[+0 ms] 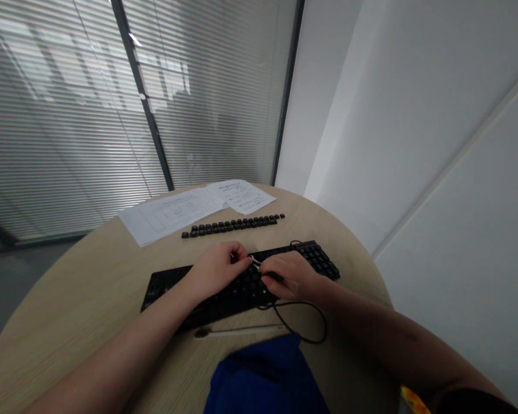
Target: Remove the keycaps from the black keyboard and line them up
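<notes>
A black keyboard (224, 302) lies across the wooden table, and both my hands are over its middle. My right hand (291, 276) is closed round a small tool (275, 276) with a dark handle and a light, thin tip. The tip points left, toward my left hand (220, 267). Thumb and index finger of my left hand are pinched together close to that tip; anything between them is too small to make out. Beyond the keyboard, black keycaps (233, 225) stand in two rows.
Printed papers (172, 213) lie at the table's far side. Nearer me are a thin brush-like stick (242, 331), a looped black cable (326, 328) and a blue cloth (267, 376). The round wooden table (77, 287) borders a white wall and a window with blinds.
</notes>
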The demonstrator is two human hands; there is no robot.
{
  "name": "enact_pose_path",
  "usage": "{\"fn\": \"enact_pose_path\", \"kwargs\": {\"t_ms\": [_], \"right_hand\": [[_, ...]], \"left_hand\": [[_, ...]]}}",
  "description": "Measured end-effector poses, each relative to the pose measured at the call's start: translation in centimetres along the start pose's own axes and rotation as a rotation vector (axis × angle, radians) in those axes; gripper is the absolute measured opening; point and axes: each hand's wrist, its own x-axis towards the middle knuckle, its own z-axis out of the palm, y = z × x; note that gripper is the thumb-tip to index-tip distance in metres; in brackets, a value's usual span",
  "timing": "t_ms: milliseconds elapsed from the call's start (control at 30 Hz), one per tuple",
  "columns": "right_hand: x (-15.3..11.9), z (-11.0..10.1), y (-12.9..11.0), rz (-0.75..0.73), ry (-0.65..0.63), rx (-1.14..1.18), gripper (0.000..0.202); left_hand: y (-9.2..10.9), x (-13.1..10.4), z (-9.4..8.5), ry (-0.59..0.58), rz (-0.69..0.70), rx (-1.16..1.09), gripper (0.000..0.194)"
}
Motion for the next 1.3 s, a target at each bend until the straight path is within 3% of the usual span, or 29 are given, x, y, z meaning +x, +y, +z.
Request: {"fn": "enact_pose_path", "kwargs": {"t_ms": [167, 300, 567, 667, 800, 933, 1133, 1300], "right_hand": [[0.2, 0.0, -0.4, 0.038, 0.01, -0.044, 0.016], [0.3, -0.5, -0.1, 0.128, 0.078, -0.15, 0.021], [0.3, -2.9, 1.6, 0.129, 0.377, -0.142, 0.025], [-0.2, -3.4, 2.9, 0.193, 0.44, -0.113, 0.03], [-0.5, -3.9, 3.2, 0.162, 0.473, -0.183, 0.025], [0.0, -4.0, 2.0, 0.069, 0.4, -0.206, 0.017], [0.5, -3.3, 0.9, 0.004, 0.145, -0.179, 0.019], [0.5, -2.8, 0.7, -0.029, 0.105, -0.188, 0.024]], "left_hand": [[0.3, 0.0, 0.2, 0.034, -0.062, -0.011, 0.014], [0.1, 0.1, -0.4, 0.104, -0.066, -0.09, 0.016], [0.9, -0.1, -0.8, -0.036, -0.064, -0.402, 0.026], [1.4, -0.3, -0.7, -0.037, -0.062, -0.484, 0.029], [2.0, -0.8, -0.7, -0.036, -0.054, -0.554, 0.031], [2.8, -1.1, -0.2, -0.078, -0.05, -0.568, 0.03], [3.3, -1.4, 0.5, -0.141, -0.053, -0.542, 0.029], [3.2, -1.5, 0.8, -0.146, -0.029, -0.507, 0.027]]}}
